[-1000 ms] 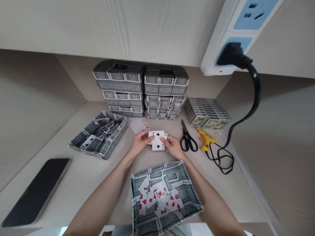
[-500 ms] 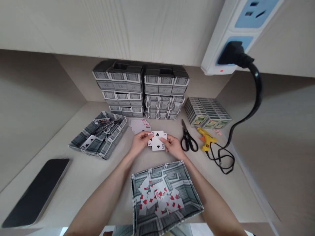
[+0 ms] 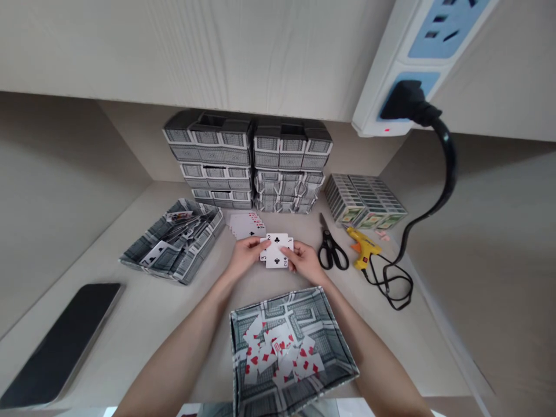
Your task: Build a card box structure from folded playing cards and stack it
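Observation:
Above the middle of the desk, my left hand and my right hand pinch a few overlapping playing cards from either side. A two of clubs lies on top, crossing a three beneath it. Just beyond my left hand, a fanned row of playing cards rests on the desk. Nearer to me, between my forearms, sits an open tray made of playing cards. Inside it are cut card pieces with red hearts and diamonds.
Card-built boxes are stacked at the back. A second card tray holding cards and a phone lie left. Rightward are black scissors, a yellow glue gun with its cable, packed card decks and a power strip overhead.
My hands and the cards between them stay almost in place. The whole view has shifted very slightly.

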The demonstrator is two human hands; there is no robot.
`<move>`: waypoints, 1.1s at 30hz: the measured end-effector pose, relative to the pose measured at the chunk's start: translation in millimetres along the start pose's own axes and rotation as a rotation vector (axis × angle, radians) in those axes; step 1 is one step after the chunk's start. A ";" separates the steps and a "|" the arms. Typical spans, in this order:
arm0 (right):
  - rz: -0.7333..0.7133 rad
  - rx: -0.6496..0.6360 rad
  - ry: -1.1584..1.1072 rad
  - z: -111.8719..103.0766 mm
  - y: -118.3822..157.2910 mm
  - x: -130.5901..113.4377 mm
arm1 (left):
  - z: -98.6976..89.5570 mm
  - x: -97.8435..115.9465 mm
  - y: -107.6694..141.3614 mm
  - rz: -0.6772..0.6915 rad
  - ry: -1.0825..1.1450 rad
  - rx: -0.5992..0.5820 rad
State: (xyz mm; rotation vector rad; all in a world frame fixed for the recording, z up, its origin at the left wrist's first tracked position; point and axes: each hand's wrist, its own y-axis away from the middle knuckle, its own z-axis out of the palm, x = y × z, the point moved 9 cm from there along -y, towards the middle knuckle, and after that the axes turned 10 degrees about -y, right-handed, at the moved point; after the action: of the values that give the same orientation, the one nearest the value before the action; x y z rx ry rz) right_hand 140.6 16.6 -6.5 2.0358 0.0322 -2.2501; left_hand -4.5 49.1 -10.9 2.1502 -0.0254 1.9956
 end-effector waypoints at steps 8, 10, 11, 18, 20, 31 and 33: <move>0.032 -0.007 -0.010 -0.4 -0.6 0.5 | 1.0 3.4 0.5 0.022 -0.010 -0.003; 0.042 -0.009 -0.014 -0.9 -0.6 0.8 | 2.5 4.4 1.7 0.014 -0.002 -0.014; 0.044 -0.011 -0.015 -1.0 -0.6 0.7 | 3.4 4.8 2.4 0.009 -0.002 -0.021; 0.054 -0.021 -0.024 -0.8 -0.8 1.5 | 5.7 10.9 6.6 0.010 -0.017 -0.020; 0.056 -0.020 -0.025 -0.9 -1.4 3.2 | 5.9 12.1 6.9 0.015 -0.028 -0.022; 0.031 0.022 -0.094 -5.4 -1.1 -3.6 | 14.9 14.6 12.3 0.029 0.051 -0.338; 0.028 0.027 -0.094 -6.0 -1.5 -3.0 | 16.3 14.0 12.6 0.027 0.032 -0.367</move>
State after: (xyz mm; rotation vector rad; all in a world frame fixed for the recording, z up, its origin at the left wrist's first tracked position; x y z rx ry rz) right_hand 146.7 18.8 -4.3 1.9281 -0.0348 -2.3384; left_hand 10.8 35.9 3.7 1.8927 -0.3860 1.8652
